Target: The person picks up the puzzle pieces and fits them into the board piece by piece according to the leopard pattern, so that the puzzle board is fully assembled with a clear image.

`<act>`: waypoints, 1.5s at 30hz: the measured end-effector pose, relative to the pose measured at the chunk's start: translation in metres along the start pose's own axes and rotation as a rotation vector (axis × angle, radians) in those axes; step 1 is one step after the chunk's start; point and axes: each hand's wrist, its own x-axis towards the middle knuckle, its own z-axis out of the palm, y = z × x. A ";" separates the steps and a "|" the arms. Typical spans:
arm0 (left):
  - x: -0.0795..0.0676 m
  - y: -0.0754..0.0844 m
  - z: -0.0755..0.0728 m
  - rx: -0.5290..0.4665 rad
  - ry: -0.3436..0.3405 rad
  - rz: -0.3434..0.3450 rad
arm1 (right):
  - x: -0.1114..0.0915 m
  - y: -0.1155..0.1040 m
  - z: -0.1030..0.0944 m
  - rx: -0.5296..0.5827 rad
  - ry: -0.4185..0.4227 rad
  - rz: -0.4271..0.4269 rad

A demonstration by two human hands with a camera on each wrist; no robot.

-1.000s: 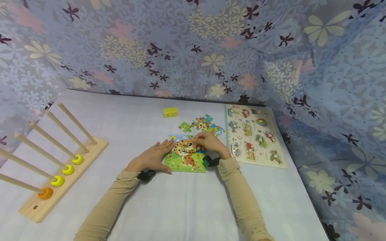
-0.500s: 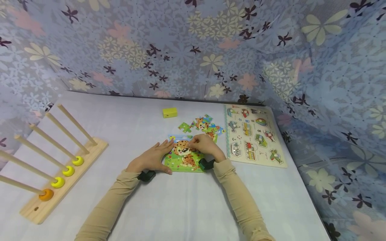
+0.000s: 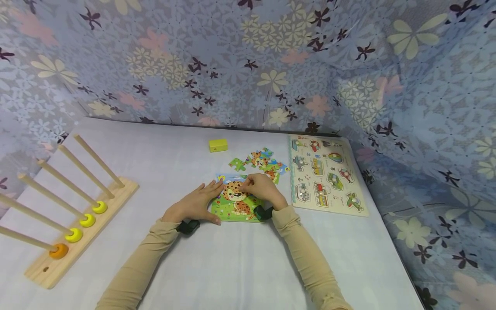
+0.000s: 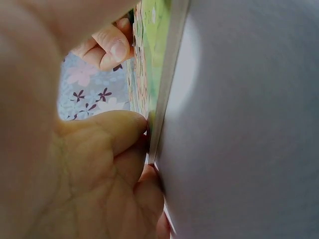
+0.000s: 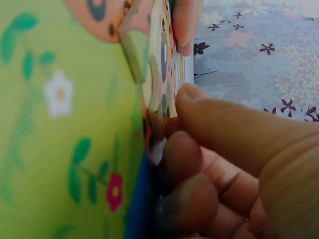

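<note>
A jigsaw puzzle board [image 3: 224,211] with a spotted leopard cub on green grass lies flat on the table. My left hand [image 3: 195,203] rests along its left side, fingers spread and the thumb by the lower left corner. In the left wrist view, fingertips [image 4: 135,123] touch the board's edge. Over the cub's face, my right hand [image 3: 260,187] pinches a spotted puzzle piece [image 5: 163,55]. That piece sits raised and slightly tilted on the board in the right wrist view, thumb at its edge. My right fingers hide part of the picture's upper right.
Several loose puzzle pieces [image 3: 260,159] lie just behind the board. A yellow block [image 3: 218,145] stands farther back. On the right is a picture peg puzzle [image 3: 310,175]. A wooden rack [image 3: 97,221] with upright rods and rings stands at left. Flowered cloth [image 3: 217,64] hangs behind.
My right hand has shifted left over the board with the puzzle piece, onto the cub's face, then stays nearly still. The left hand has not moved.
</note>
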 end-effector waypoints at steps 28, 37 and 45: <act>-0.001 -0.003 0.002 -0.011 0.006 0.011 | 0.043 -0.007 -0.018 0.182 0.126 0.038; 0.000 -0.003 0.003 0.000 0.011 0.012 | 0.063 -0.024 -0.018 -0.057 0.101 0.109; -0.001 -0.003 0.001 -0.009 0.009 0.011 | 0.070 -0.029 -0.014 -0.162 0.064 0.158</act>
